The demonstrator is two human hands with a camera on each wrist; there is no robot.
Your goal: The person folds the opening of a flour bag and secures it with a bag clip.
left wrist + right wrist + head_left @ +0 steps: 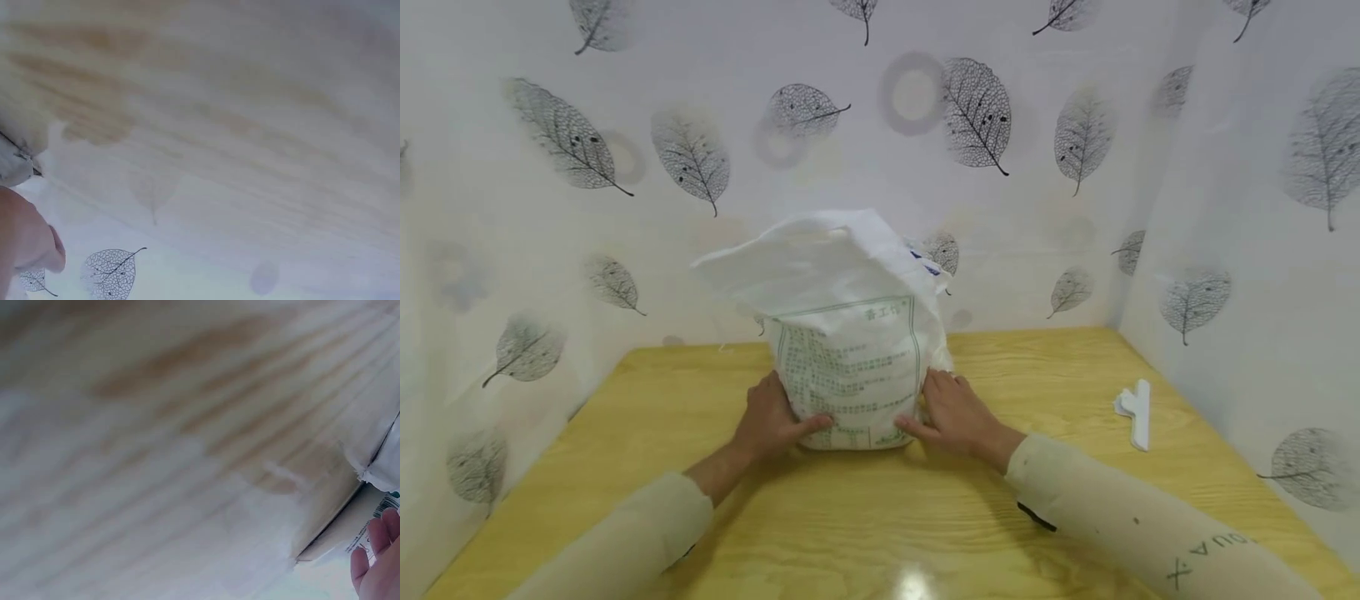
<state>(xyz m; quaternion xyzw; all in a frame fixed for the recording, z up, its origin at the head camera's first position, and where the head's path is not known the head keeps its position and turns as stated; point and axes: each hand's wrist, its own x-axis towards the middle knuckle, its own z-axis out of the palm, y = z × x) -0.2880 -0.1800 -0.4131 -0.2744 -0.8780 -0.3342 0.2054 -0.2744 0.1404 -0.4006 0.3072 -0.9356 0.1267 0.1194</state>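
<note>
A white sack (850,367) with green printed text and a loose, folded-over top stands upright on the wooden table. My left hand (771,421) grips its lower left side, thumb across the front and the other fingers mostly hidden beside and behind it. On the lower right side my right hand (957,417) holds it likewise, thumb on the printed front. The left wrist view shows only part of the left hand (28,240) and an edge of the sack (14,165). At the right wrist view's edge, fingers (378,534) lie against the sack (369,515) near a barcode.
A white plastic clip (1138,415) lies on the right part of the wooden table (865,517). Pale sheeting (850,183) with a leaf pattern surrounds the back and both sides of the table.
</note>
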